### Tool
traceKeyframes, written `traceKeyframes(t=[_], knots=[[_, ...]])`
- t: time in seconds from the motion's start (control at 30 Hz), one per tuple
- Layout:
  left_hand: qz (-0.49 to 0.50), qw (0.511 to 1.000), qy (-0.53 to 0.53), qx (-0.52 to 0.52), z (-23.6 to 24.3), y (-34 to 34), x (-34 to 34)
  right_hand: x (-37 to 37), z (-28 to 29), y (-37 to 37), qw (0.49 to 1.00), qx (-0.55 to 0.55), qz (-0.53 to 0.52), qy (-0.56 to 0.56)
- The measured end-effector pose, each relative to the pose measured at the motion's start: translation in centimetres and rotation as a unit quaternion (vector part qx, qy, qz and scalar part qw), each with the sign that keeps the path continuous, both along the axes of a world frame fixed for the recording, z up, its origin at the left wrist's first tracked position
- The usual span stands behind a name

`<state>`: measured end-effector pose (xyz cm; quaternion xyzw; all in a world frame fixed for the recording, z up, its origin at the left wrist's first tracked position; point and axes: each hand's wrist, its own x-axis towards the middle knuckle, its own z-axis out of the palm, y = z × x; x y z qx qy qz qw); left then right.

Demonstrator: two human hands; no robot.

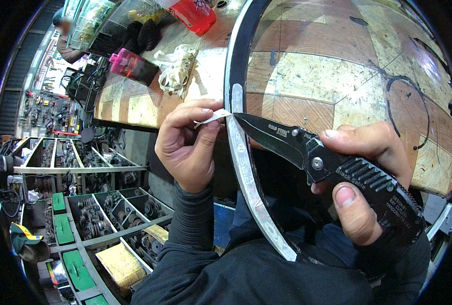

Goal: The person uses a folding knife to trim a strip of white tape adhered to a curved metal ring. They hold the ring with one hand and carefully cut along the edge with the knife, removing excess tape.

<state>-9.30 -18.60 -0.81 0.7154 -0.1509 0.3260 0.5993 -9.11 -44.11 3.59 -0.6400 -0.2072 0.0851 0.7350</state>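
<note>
Black knife (355,185): blade unfolded, long axis slanting from the tip at upper left to the handle's end at lower right.
Right hand (383,147): thumb and fingers clamped on the knife's handle, with the band off to its left.
Blade (274,138): its tip points left at the band's grey sticker (251,188); whether it touches, I cannot tell.
Curved band (238,46): between the 2 hands, long axis running top to bottom, bowing left and bending right toward the dark clothing (287,279).
White flap (214,118): just left of the band, beside the blade tip.
Left hand (190,147): thumb and fingers pinched together on the flap; the nearer of the 2 hands to the band, which lies just right of its fingertips.
Table (307,71): beyond the hands, bearing a pink bottle (134,67).
</note>
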Motion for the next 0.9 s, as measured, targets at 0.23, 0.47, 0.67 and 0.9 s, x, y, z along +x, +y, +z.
traceKeyframes(t=[0.23,0.47,0.67,0.9], knots=[[-0.034,0.999,-0.003,0.013,-0.1,0.8,0.0,-0.1,-0.1,0.1,1.000,-0.004,0.002,-0.001],[-0.045,0.998,0.008,0.047,0.1,1.4,-0.5,0.7,-1.2,-0.2,0.993,0.000,0.037,-0.114],[-0.082,0.996,0.020,0.021,0.2,1.5,-0.7,0.8,-1.3,-0.5,0.990,-0.003,0.044,-0.135],[-0.079,0.997,0.020,0.010,0.2,1.6,-0.9,0.7,-1.5,-0.4,0.989,-0.011,0.048,-0.143]])
